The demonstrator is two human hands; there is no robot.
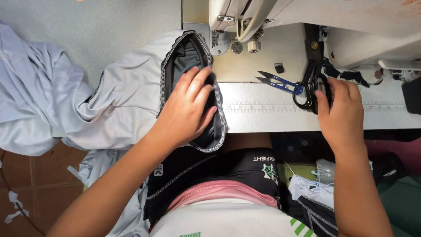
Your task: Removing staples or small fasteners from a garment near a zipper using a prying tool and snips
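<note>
My left hand lies flat, fingers spread, on the dark lining of a pale grey garment with black-and-white stitched edging, pressing it on the sewing table. My right hand rests on the handles of large black scissors that lie on the table to the right of the needle; its fingers curl over the handle loops. A small blue-handled thread snip lies just left of the scissors. The white sewing machine head stands above, between both hands.
More pale grey fabric is heaped at the left of the table. Black and white fabric pieces lie low at the right, near my lap. Tiled floor with paper scraps shows at the bottom left.
</note>
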